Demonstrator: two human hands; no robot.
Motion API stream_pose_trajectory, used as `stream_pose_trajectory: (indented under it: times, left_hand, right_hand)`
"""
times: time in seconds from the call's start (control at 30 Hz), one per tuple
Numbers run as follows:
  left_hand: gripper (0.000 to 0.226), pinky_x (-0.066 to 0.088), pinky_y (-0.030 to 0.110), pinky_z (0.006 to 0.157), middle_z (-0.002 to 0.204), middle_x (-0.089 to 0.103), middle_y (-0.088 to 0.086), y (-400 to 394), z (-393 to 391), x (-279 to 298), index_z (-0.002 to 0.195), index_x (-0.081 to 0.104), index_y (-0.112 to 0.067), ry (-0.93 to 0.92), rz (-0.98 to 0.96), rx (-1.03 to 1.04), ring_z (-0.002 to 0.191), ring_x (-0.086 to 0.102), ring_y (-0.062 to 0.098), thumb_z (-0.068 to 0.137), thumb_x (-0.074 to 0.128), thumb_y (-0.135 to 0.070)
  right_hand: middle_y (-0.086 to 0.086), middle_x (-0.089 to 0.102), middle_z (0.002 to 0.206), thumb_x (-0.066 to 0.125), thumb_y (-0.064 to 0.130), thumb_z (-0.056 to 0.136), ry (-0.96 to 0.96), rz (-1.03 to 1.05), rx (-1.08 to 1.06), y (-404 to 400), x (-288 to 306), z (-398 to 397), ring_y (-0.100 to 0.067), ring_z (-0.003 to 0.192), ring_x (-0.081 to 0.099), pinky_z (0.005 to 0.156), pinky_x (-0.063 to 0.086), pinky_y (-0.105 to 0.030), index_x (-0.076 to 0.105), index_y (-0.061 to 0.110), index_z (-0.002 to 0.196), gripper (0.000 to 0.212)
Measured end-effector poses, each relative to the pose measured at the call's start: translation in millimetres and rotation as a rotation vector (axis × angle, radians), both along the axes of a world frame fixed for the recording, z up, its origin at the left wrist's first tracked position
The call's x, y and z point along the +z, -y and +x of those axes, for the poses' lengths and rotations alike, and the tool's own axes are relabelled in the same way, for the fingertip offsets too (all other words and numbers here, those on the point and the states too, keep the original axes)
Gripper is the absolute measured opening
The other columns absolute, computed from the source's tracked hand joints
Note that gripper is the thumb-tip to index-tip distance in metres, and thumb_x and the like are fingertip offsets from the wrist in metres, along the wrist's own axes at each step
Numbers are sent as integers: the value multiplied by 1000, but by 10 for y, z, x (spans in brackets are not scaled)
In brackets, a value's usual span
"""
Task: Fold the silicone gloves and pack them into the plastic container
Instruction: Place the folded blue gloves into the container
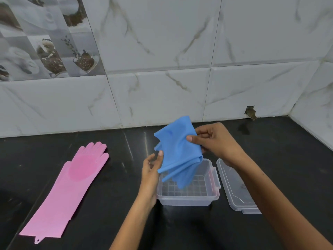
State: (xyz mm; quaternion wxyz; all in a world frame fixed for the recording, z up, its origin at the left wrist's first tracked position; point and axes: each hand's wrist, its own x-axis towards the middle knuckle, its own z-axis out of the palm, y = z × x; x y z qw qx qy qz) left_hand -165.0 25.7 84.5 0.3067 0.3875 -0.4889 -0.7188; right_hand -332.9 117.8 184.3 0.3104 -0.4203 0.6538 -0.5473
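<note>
A folded, crumpled blue silicone glove [177, 152] hangs over the open clear plastic container [189, 197], while the pink silicone glove [72, 184] lies flat, well left.

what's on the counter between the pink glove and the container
Only bare black countertop lies between the pink glove and the container in the head view; the left hand and forearm cross just above it beside the container.
</note>
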Motion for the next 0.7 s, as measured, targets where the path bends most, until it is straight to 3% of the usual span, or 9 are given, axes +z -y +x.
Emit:
stream_pose_trajectory:
  times: [0.1,0.23,0.33,0.5,0.63,0.7]
  left_hand:
    - [57,50,45,95,128,64,1,39,45,78,129,56,-31,-221,147,-283,118,60,24,84,52,-66]
    - [52,43,51,104,135,58,8,130,88,100,135,52,-21,-370,294,-321,125,54,30,90,58,-46]
    - [53,56,41,89,124,65,11,168,137,43,127,58,-11,-291,253,-222,113,63,27,79,71,-28]
    - [47,59,29,68,106,73,10,161,151,-1,109,66,-9,-77,25,-18,94,71,22,65,83,-4]
    - [48,57,29,74,98,71,-5,97,134,-1,104,66,-20,202,-331,47,90,68,10,62,87,-11]
    - [49,54,22,72,95,69,-12,44,144,-11,103,65,-25,276,-459,48,88,65,5,61,87,-15]
  right_hand:
    - [-6,76,85,71,14,82,78,-52,37,47,124,33,-14,74,73,54,53,-18,71,4,100,21]
    - [-8,76,91,69,16,83,159,-29,36,-8,126,-6,-14,78,72,55,52,-17,71,4,101,22]
    - [-11,75,93,67,17,83,153,48,18,-131,30,-80,-20,79,72,56,57,-24,69,3,100,22]
    - [-8,74,95,66,15,85,28,263,-120,-247,-296,-137,-17,80,72,60,60,-27,66,4,105,22]
    - [-8,71,97,65,13,87,-46,377,-192,-295,-590,-84,-15,82,69,60,60,-29,61,4,115,30]
    - [-8,69,100,65,13,86,-73,413,-216,-317,-702,-55,-18,85,68,63,60,-32,58,4,120,36]
